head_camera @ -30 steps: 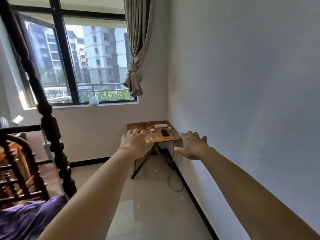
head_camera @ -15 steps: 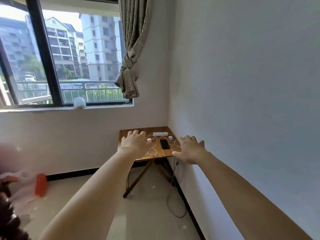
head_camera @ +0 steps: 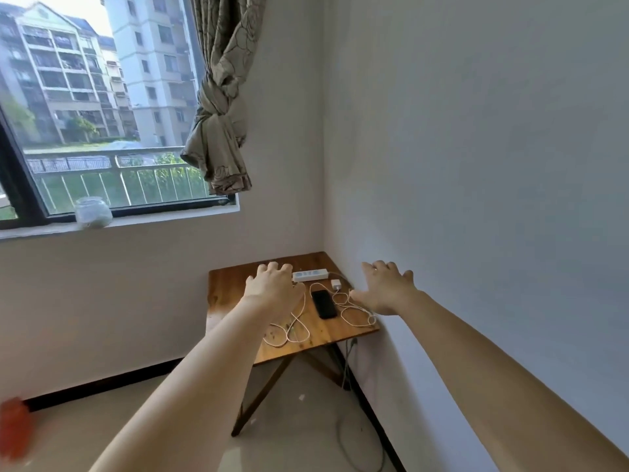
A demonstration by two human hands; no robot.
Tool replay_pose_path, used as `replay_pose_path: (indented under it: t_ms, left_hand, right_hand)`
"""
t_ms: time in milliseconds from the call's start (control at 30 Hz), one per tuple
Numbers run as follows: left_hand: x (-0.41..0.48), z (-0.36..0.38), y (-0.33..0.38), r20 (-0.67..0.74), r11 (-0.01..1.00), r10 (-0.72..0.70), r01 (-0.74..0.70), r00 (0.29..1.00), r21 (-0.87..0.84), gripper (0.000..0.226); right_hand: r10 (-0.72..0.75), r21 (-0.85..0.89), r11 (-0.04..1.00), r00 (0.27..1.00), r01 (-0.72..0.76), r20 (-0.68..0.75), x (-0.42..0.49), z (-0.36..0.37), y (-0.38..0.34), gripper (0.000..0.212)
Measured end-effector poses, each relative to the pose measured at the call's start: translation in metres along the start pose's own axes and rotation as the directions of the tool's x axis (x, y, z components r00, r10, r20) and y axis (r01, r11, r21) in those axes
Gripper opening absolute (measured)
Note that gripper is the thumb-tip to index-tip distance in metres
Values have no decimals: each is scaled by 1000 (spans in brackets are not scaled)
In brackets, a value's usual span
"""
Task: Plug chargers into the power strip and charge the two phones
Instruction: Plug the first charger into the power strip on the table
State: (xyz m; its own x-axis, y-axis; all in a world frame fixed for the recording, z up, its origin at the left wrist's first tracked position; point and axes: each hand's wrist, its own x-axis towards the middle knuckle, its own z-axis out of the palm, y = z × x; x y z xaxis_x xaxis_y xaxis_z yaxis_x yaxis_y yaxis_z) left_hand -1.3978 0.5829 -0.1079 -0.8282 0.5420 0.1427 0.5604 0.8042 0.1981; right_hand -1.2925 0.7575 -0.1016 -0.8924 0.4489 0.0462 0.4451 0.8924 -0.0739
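Left hand [head_camera: 274, 288] and right hand [head_camera: 386, 290] — grip spread, empty — seemingly above table [head_camera: 231, 284], phone [head_camera: 324, 304].

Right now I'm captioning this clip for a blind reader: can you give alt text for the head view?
Two bare hands, left hand and right hand, reach empty and open toward a small wooden folding table in a room corner. On it lie a white power strip, a black phone, a white charger plug and loose white cables. A window and knotted curtain are behind.

One power strip [head_camera: 310, 275], one phone [head_camera: 324, 303] visible, perhaps two cables [head_camera: 354, 310].
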Motion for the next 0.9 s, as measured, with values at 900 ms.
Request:
replay_pose_path:
  t_ms: [900]
  left_hand:
    - [484,228,-57,278,996,-9,32,961,-80,45]
  right_hand:
    - [29,37,998,956,-42,293,500,182,49,67]
